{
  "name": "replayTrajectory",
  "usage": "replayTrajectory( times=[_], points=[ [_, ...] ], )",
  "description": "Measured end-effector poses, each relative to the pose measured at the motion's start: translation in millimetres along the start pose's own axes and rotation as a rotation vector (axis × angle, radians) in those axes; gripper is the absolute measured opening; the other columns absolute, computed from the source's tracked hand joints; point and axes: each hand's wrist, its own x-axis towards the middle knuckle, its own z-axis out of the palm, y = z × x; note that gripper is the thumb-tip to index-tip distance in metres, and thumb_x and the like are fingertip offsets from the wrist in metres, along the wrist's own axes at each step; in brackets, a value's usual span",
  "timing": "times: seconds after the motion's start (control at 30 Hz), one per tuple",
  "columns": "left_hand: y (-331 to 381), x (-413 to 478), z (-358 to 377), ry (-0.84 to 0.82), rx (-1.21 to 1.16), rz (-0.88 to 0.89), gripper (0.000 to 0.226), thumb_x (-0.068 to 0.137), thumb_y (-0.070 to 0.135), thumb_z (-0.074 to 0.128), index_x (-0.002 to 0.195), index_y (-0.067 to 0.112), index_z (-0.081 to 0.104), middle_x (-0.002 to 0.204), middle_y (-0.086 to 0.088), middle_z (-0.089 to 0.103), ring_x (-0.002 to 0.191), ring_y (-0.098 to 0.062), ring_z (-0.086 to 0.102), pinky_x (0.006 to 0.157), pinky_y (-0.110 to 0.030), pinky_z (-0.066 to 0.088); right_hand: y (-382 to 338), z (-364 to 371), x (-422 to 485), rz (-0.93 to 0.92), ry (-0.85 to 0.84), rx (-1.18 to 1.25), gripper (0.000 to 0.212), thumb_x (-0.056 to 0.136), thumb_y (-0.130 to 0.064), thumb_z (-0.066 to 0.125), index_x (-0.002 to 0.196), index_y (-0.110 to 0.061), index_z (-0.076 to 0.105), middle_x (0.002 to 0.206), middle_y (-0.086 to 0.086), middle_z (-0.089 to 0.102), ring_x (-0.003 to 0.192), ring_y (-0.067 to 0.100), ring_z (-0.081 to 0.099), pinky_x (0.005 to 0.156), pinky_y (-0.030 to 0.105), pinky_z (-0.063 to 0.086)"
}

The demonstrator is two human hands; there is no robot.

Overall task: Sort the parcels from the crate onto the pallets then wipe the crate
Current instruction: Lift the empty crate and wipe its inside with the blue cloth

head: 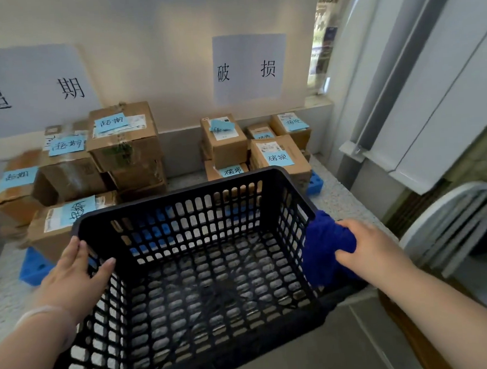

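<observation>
Steadying the black mesh crate [179, 190] in the lower middle of the frame, I lay my left hand [78, 270] over its left rim. The fingers are straight and pressed together along the outside. The thumb is spread away from them and points in over the mesh wall.

My right hand [364, 242] is at the crate's right rim, its fingers curled round a bunched blue cloth [324, 247]. The cloth is pressed against the top of that wall and hangs down its outer side. The speckled floor shows through the crate's slotted bottom.

Beyond the crate, against the wall, the parcels sit in two groups. The left stack of parcels [124, 140] fills the middle left of the frame on the left pallet [33, 269], which is blue, and each box carries a pale blue handwritten note. The right stack of parcels [277, 153] stands just past the crate's far right corner on the right pallet [314, 183], also blue, with similar notes.

A paper sign [28, 90] hangs on the wall above the left stack, and a second sign [250, 68] above the right one
</observation>
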Motion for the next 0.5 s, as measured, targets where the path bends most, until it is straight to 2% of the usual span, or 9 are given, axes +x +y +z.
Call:
replayTrajectory(
  times=[0.13,0.23,0.33,0.43,0.5],
  points=[
    [4,-2,-2,-0.017,0.03,0.019,0.083,0.097,0.06,0.037,0.158,0.012,0.009,0.166,0.005,-0.007,0.152,-0.02,0.01,0.121,-0.038,0.016,15,2,-34,0.059,0.049,0.084,0.056,0.08,-0.034,0.068,0.133,-0.032,0.051,0.123,0.005,0.056,0.104,0.023,0.058,0.086,0.037,0.051],
    [8,-4,-4,-0.033,0.013,0.027,0.083,0.097,0.062,0.035,0.159,0.014,0.008,0.166,0.006,-0.008,0.152,-0.021,0.012,0.12,-0.039,0.018,27,4,-51,0.027,0.152,0.163,0.043,0.079,-0.025,0.068,0.122,-0.023,0.062,0.117,0.008,0.06,0.104,0.025,0.057,0.089,0.035,0.047],
    [6,-6,-5,-0.043,-0.012,0.037,0.082,0.097,0.061,0.036,0.159,0.014,0.009,0.166,0.005,-0.007,0.151,-0.023,0.013,0.12,-0.041,0.018,28,15,-73,-0.087,0.255,0.205,0.04,0.078,-0.009,0.073,0.118,-0.013,0.067,0.114,0.008,0.058,0.11,0.024,0.053,0.094,0.026,0.037],
    [6,-7,-10,-0.063,-0.135,0.072,0.08,0.097,0.056,0.044,0.159,0.016,0.011,0.166,0.006,-0.004,0.152,-0.018,0.007,0.121,-0.04,0.014,24,26,-90,-0.245,0.364,0.208,0.043,0.075,0.0,0.08,0.115,-0.008,0.069,0.111,0.007,0.057,0.107,0.018,0.051,0.095,0.013,0.028],
    [6,-11,-15,-0.075,-0.31,0.114,0.075,0.098,0.046,0.052,0.158,0.019,0.015,0.166,0.006,0.0,0.152,-0.016,0.003,0.122,-0.039,0.01,20,30,-98,-0.328,0.364,0.182,0.046,0.075,-0.003,0.081,0.119,-0.012,0.069,0.115,0.006,0.058,0.109,0.017,0.051,0.099,0.019,0.031]
  ],
)
